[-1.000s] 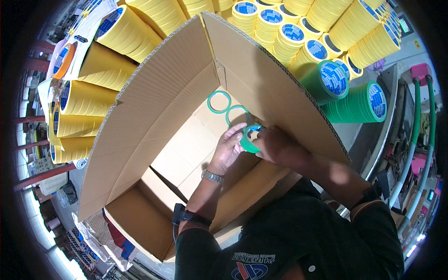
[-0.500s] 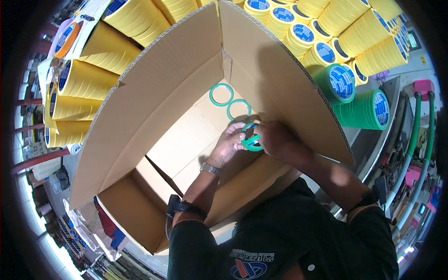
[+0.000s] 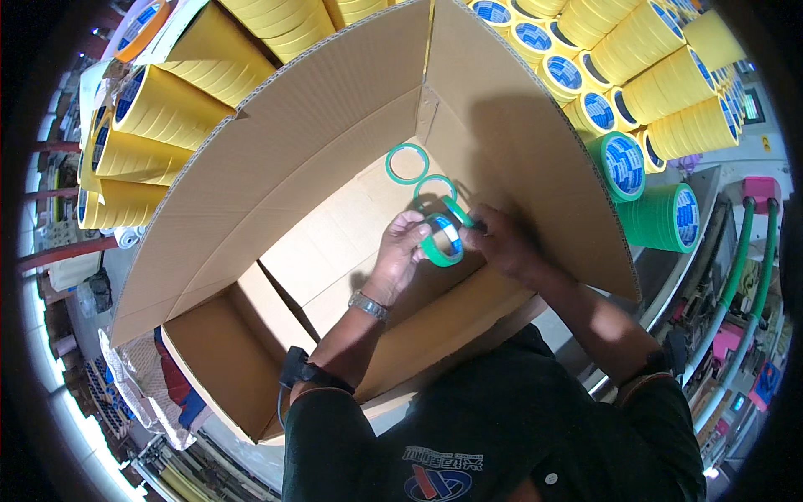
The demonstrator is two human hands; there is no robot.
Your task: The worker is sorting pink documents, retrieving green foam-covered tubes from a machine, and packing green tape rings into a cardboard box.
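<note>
Over the inside of an open cardboard box, my left hand grips a green tape roll by its left side. My right hand has its fingertips closed on a second, thinner-looking green tape roll, tilted and seen nearly edge-on just above the first. Farther in, a flat green tape roll lies on the box bottom. Beside it lies another green tape roll, partly covered by the roll at my right fingers.
Stacks of yellow tape rolls stand behind the box, with more yellow rolls at the far left. Green roll stacks sit outside the right flap. An orange roll rests at upper left. Green hoses run down the right.
The two green rolls held together between my hands have come apart. One stays in my left hand, turned more toward me; the other tilts up at my right fingers. The whole view has shifted slightly.
</note>
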